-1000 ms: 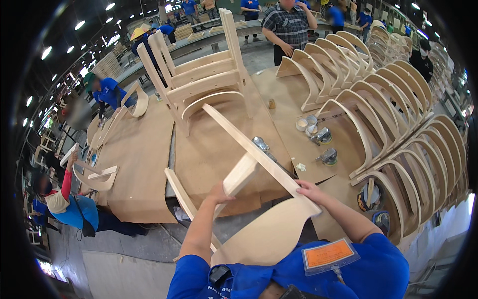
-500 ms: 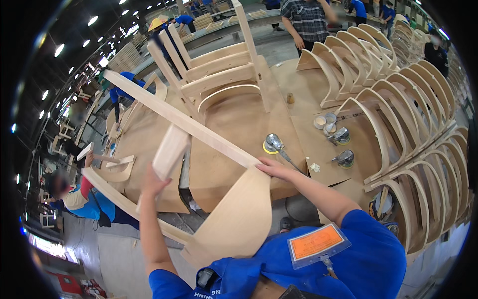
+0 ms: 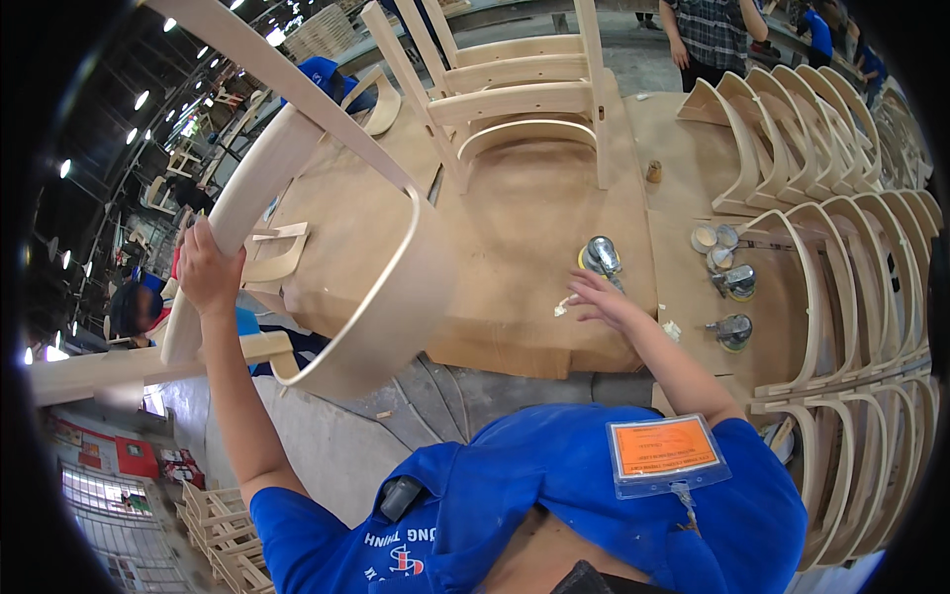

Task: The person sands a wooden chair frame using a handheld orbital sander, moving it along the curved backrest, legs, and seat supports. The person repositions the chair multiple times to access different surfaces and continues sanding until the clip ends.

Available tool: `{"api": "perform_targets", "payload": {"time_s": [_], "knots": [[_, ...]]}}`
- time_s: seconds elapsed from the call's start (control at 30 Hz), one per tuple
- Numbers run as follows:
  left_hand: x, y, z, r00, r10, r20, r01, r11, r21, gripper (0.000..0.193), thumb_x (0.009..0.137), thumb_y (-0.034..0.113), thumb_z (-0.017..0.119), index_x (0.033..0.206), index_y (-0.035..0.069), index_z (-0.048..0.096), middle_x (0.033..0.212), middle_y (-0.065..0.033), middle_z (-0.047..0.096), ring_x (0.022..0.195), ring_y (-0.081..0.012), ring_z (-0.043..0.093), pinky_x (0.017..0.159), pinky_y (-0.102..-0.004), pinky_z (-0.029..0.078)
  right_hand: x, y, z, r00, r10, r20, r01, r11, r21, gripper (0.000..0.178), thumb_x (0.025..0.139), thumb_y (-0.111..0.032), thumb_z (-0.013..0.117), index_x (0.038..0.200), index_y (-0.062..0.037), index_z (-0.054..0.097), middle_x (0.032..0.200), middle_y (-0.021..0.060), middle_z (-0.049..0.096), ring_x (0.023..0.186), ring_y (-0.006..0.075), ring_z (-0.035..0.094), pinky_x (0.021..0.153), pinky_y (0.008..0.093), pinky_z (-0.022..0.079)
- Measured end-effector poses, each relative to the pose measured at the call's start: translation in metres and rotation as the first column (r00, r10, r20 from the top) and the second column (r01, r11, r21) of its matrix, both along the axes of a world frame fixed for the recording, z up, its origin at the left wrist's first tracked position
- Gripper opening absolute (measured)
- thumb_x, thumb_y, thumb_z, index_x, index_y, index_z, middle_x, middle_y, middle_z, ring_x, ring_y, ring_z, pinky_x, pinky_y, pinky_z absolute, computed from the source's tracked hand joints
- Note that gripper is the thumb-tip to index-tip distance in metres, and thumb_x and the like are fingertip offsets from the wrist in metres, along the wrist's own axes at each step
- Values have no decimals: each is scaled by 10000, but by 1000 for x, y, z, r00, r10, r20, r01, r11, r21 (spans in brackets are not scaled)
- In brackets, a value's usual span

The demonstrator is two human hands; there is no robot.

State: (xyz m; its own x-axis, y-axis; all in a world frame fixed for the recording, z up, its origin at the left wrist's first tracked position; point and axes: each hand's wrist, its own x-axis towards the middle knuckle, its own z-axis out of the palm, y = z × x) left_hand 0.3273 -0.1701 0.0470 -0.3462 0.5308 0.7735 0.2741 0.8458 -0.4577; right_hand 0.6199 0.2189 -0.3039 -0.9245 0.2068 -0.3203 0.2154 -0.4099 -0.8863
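A pale wooden chair frame with a curved plywood panel is held up on the left, over the table's near edge. My left hand is closed round its broad crosspiece, between two long legs. Apart from the frame, my right hand hovers above the table with fingers spread and nothing in it. Just beyond those fingers lies a round-pad sander, partly covered by the hand. Another chair frame stands farther back on the brown-covered tabletop.
Two more sanders and small round tins lie to the right. Rows of curved wooden panels stand along the right side. A person in a plaid shirt is at the far side; another worker is at left.
The chair frame has swung up and left and turned, with my left hand holding its crosspiece. My right hand has let go of the frame and moved right toward the sander.
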Motion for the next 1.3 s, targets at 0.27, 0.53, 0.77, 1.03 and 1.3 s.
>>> {"api": "perform_targets", "payload": {"time_s": [0.27, 0.53, 0.77, 1.03, 1.3], "knots": [[-128, 58, -30, 996, 83, 42, -80, 995, -52, 690, 598, 257, 808, 1194, 165, 473, 1024, -23, 549, 933, -228, 587, 749, -385, 476, 79, 37, -55, 959, -204, 197, 207, 978, 6, 601, 885, -341, 629, 1371, -97, 374, 1190, 77, 541, 991, 188, 558, 753, 351, 499], [-333, 120, -99, 948, 115, 297, -111, 993, -29, 775, 613, 243, 808, 1293, 196, 439, 1154, -29, 547, 1063, -224, 545, 856, -382, 458, 92, 21, -107, 716, -472, 515, 469, 871, 146, 557, 855, -362, 662, 1306, -118, 446, 1036, 46, 563, 850, 176, 569, 692, 372, 499], [-484, 150, -155, 886, 181, 427, -176, 983, -52, 806, 598, 228, 822, 1303, 208, 431, 1158, -20, 555, 1110, -241, 524, 888, -389, 457, 112, -34, -130, 435, -471, 767, 514, 829, 218, 572, 833, -391, 676, 1290, -115, 471, 1042, 66, 560, 837, 221, 585, 685, 409, 521], [-732, 187, -244, 925, 214, 314, -175, 973, -147, 408, 904, 245, 495, 1280, 88, 474, 1143, -115, 590, 1059, -279, 570, 880, -455, 449, 84, -71, -147, 266, -464, 845, 240, 881, 408, 423, 853, -458, 608, 857, -35, 635, 579, 90, 591, 488, 228, 604, 469, 376, 516], [-756, 270, -299, 916, 36, 401, -45, 999, 14, 429, 892, 253, 542, 1273, 56, 535, 1149, -172, 594, 1038, -297, 582, 881, -426, 467, 59, -120, -82, 18, -492, 870, 474, 771, 426, 688, 787, -408, 698, 1348, -116, 426, 1046, 175, 634, 825, 303, 656, 612, 438, 569]]}}
